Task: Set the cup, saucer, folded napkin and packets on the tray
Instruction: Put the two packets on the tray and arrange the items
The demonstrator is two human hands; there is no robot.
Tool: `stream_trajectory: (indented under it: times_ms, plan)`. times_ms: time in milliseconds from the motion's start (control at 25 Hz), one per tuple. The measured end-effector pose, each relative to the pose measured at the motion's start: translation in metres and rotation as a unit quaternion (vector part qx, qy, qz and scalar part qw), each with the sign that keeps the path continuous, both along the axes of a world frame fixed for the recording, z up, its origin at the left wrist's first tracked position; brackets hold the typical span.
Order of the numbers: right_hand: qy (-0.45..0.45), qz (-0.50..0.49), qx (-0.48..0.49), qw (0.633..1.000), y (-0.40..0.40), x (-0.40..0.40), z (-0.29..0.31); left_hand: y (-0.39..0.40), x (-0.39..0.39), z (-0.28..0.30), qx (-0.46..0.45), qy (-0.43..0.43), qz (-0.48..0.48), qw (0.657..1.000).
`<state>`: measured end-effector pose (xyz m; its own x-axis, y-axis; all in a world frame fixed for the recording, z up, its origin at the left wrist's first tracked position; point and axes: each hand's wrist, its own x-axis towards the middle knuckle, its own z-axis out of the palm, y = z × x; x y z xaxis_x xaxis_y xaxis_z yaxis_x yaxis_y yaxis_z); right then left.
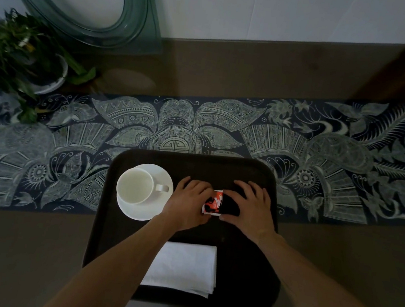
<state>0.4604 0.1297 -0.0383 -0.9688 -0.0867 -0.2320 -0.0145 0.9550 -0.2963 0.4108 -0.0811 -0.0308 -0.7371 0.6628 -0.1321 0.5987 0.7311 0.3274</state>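
A dark tray (195,164) lies on the table in front of me. On its left part a white cup (135,187) stands upright on a white saucer (160,173), handle to the right. A folded white napkin (185,265) rests on the tray's near side, partly under my left forearm. In the tray's middle, red, white and black packets (213,202) lie between my hands. My left hand (188,202) touches them from the left and my right hand (251,206) from the right, fingers curled around them.
A patterned dark blue runner (322,152) crosses the brown table under the tray's far half. A potted plant (23,57) stands at the far left. A glass-framed oval mirror (87,1) leans against the white wall behind.
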Motion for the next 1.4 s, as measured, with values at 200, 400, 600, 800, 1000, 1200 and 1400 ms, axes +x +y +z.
stream_trajectory:
  times_ms: [200,400,600,800,1000,1200,1400]
  plan:
    - [0.003,0.001,-0.003,1.0,0.0004,0.0005,0.0006,-0.0007,0.0018,-0.0006,0.007,0.014,-0.018,1.0]
    - [-0.003,-0.005,-0.009,1.0,0.0003,0.0006,0.0014,-0.0006,0.0002,-0.0009,0.006,0.014,-0.022,1.0]
    - [0.005,0.004,-0.025,1.0,-0.0005,0.0036,0.0043,-0.0034,0.0022,-0.0005,0.031,0.003,-0.001,1.0]
    - [0.011,0.002,-0.033,0.999,-0.0064,0.0006,0.0071,-0.0095,0.0038,0.001,0.035,-0.004,0.018,0.999]
    - [-0.016,-0.001,-0.03,0.999,-0.0054,0.0017,0.0043,-0.0067,0.0049,0.0042,0.043,-0.01,0.028,0.999]
    - [-0.013,-0.001,-0.028,1.0,-0.0066,0.0029,0.0026,-0.0071,0.0087,0.0031,0.052,-0.018,0.04,0.998]
    - [-0.001,0.01,-0.021,1.0,-0.0056,0.0028,0.0014,-0.0088,0.007,0.0021,0.047,-0.012,0.043,0.998]
